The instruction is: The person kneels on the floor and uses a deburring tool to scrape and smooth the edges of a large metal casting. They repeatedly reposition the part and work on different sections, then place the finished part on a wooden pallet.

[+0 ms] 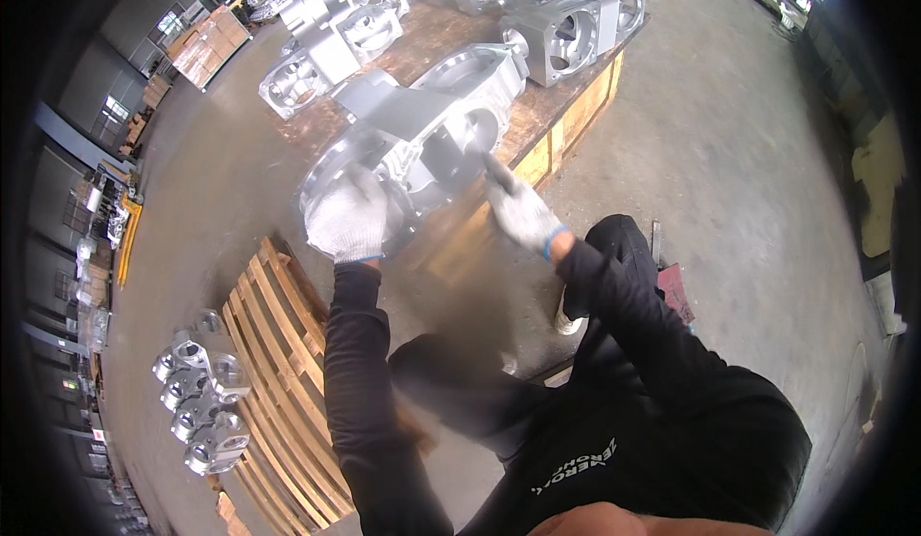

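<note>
A large silver metal casting with round bored openings lies at the near end of a wooden platform, partly blurred. My left hand, in a white knit glove, grips the rim of its near-left ring, with some fingers hidden behind the metal. Just off the casting's right side is my right hand, gloved with a blue cuff edge. Its fingers are closed, and a dark narrow shape shows at their tips; whether that is a tool or the glove's own tip I cannot make out.
More silver castings stand on the wooden platform. A slatted wooden pallet lies on the floor at left, with several smaller castings beside it. A reddish flat object is near my leg. Wrapped boxes stand far left.
</note>
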The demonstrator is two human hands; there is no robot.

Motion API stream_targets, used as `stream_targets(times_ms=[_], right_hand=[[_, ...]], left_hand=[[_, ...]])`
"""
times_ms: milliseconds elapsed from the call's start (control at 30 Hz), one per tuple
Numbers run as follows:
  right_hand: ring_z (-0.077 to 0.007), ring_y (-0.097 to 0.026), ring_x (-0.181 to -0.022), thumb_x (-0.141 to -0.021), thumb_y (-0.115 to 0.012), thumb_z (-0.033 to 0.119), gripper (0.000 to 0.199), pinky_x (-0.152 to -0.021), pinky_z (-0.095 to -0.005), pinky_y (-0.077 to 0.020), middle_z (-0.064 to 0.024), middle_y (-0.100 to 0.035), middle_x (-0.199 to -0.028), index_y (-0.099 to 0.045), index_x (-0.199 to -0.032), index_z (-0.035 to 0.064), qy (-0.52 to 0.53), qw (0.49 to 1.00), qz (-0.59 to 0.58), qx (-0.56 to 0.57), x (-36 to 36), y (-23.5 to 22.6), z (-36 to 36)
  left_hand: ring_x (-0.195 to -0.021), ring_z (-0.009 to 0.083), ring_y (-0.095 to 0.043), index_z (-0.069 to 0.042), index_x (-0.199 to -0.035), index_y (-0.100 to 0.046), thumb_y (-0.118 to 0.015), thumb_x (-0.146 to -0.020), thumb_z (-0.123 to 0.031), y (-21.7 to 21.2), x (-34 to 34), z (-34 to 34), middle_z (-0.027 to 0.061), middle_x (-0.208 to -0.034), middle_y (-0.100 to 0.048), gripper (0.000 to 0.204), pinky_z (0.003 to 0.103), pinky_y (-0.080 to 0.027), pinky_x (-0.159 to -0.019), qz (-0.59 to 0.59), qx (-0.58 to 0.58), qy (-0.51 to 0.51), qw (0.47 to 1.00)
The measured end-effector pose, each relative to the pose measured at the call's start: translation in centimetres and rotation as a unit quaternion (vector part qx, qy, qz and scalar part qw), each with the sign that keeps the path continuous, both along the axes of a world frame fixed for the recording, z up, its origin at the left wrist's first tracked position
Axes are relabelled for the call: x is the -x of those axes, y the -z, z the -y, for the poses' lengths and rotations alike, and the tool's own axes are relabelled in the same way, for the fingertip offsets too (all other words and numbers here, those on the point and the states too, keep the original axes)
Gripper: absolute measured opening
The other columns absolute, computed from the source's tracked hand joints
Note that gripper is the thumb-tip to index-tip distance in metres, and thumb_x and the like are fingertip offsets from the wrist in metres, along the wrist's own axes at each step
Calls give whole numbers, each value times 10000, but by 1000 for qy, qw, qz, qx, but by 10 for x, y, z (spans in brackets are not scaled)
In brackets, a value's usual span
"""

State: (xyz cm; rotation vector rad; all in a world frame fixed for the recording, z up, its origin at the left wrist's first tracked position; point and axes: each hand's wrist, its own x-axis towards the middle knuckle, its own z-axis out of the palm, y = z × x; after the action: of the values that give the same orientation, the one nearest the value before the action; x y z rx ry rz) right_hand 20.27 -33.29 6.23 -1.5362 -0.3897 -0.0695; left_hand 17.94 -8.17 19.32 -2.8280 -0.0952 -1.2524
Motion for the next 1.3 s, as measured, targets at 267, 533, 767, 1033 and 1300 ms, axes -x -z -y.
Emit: stream_targets(times_ms=[267, 533, 767, 1033, 1300], right_hand=[[-45, -562, -944, -1101, -479, 20, 571, -826, -210, -529, -67, -587, -1312, -321, -1649, 58, -56, 957, -159, -236, 5, -30, -1], [-105, -512, -709, -1093, -504, 223, 538, -615, -274, -440, -27, -574, -948, -403, -1605, 93, -49, 983, -150, -97, 29, -57, 8], [-194, -467, -974, -1064, -520, 186, 559, -823, -319, -388, -106, -505, -1138, -387, -1592, 60, -70, 987, -146, -6, 21, -84, 10], [-101, -467, -531, -1097, -480, 276, 589, -477, -253, -370, -28, -526, -736, -339, -1651, 138, -94, 960, -206, -166, 27, -66, 14], [-72, -475, -568, -1100, -501, 244, 581, -528, -252, -410, 2, -560, -815, -350, -1649, 126, -70, 992, -26, -97, 19, -20, 15]], left_hand=[[-619, 370, -696, -87, -888, -811, -498, -1028, -317, 0, 0, -4, 172, -690, -710, 413, 483, -565, -652, 41, 20, 36, 998], [-651, 359, -709, -85, -901, -803, -537, -1008, -278, -5, 3, -3, 167, -734, -725, 346, 448, -579, -666, 74, 8, 68, 995], [-603, 322, -694, -94, -695, -769, -545, -993, -318, -4, -3, -3, 141, -642, -696, 435, 423, -560, -614, 100, -1, 51, 994], [-604, 335, -696, -122, -819, -806, -550, -991, -325, -1, -3, -4, 135, -686, -718, 370, 445, -576, -700, 102, 9, 46, 994], [-619, 371, -694, -73, -854, -800, -501, -1033, -327, 0, -3, -4, 180, -704, -716, 431, 479, -573, -672, 78, 30, 61, 995]])
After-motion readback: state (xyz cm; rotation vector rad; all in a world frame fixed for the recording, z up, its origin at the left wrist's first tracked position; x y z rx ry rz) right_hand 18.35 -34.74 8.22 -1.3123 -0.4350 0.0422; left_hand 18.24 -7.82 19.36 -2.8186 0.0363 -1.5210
